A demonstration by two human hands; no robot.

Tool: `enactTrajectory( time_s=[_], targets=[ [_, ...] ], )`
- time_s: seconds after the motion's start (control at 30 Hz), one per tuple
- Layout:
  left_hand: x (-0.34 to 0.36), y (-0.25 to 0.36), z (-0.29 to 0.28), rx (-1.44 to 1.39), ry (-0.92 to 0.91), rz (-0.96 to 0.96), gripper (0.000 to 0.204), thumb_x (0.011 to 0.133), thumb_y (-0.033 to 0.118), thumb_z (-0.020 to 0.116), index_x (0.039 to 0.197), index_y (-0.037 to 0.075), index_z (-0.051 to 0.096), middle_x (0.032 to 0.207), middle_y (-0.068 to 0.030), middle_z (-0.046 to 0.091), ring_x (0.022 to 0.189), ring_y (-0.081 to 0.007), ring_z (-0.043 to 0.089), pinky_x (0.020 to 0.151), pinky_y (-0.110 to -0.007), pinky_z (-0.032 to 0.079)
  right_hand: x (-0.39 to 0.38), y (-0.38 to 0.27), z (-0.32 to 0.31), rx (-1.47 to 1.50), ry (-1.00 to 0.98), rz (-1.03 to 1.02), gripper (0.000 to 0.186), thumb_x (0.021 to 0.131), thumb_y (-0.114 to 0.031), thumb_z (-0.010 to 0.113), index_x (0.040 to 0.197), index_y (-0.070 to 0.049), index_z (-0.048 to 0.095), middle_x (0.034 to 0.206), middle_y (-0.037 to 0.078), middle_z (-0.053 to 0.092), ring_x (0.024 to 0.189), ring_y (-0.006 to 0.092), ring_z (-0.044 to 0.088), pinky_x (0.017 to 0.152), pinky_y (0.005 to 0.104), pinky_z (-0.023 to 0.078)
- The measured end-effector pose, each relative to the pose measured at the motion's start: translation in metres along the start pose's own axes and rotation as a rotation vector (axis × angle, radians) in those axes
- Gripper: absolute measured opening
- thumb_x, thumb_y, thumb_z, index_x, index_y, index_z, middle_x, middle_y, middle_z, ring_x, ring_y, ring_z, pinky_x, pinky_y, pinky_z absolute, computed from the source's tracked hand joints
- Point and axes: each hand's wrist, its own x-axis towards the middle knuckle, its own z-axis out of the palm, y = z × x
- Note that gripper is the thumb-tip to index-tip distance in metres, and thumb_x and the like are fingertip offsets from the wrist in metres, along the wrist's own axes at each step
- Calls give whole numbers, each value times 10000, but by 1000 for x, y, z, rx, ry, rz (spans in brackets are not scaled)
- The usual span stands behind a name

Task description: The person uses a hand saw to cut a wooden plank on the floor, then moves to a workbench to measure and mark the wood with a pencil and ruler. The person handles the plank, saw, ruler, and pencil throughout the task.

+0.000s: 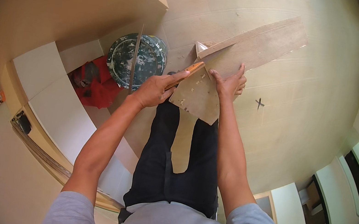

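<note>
A long brown board (pixel 264 43) stretches from above my knees toward the far right. A raised strip runs along its far left edge, and its wider near end (pixel 198 94) carries small pale flakes. My left hand (pixel 152 90) is closed around a narrow orange tool (pixel 194 67) that lies along the board's left edge; its exact kind I cannot make out. On the right edge my right hand (pixel 231 83) grips the board, thumb on top, the other fingers at the side and partly hidden.
Left of the board stands a dark green, paint-spattered bucket (pixel 150 59), with a thin upright strip (pixel 135 57) in front. Red cloth or bagging (pixel 99 88) lies beside it. White cabinets (pixel 61 94) line the left. A small dark cross-shaped thing (pixel 259 104) lies on the tiled floor.
</note>
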Motion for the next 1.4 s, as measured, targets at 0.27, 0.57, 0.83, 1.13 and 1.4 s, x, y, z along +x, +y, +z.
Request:
enactTrajectory(
  time_s=[0.27, 0.57, 0.83, 1.13, 1.4],
  targets=[
    [8, -19, -7, -55, -14, 88, 779, 923, 66, 692, 1568, 378, 385, 1135, -143, 692, 999, -361, 684, 877, -432, 539, 9, -33, 13, -153, -129, 12, 1407, 648, -482, 948, 1653, -336, -27, 1684, 220, -192, 1519, 535, -187, 1201, 686, 32],
    [9, 49, -17, 25, -61, -18, 689, 961, 161, 698, 1578, 251, 403, 1299, -175, 671, 1075, -362, 686, 948, -399, 525, 0, -25, 28, -89, -219, 20, 1394, 705, -517, 898, 1645, -346, -117, 1658, 209, -322, 1484, 549, -291, 1154, 757, -33],
    [-20, 62, -37, 32, -75, -110, 639, 972, 113, 662, 1559, 205, 427, 1306, -235, 651, 1148, -421, 649, 956, -413, 520, 3, -22, 29, -53, -183, -39, 1416, 669, -551, 906, 1651, -341, -92, 1662, 206, -315, 1486, 553, -282, 1137, 767, -48],
    [-59, 68, -57, 219, -75, -192, 736, 906, -23, 665, 1554, 243, 439, 1036, -174, 734, 885, -367, 715, 790, -383, 566, 5, -22, 26, -53, -193, -25, 1359, 688, -576, 883, 1656, -360, -45, 1656, 233, -311, 1479, 571, -281, 1146, 748, -71],
    [-17, 35, -52, 79, -101, -119, 763, 911, -18, 661, 1577, 242, 396, 1264, -192, 680, 923, -392, 695, 878, -381, 548, 35, -38, 10, -77, -324, -29, 1328, 703, -576, 870, 1648, -405, -47, 1652, 218, -333, 1461, 566, -325, 1144, 749, -78]
  ],
)
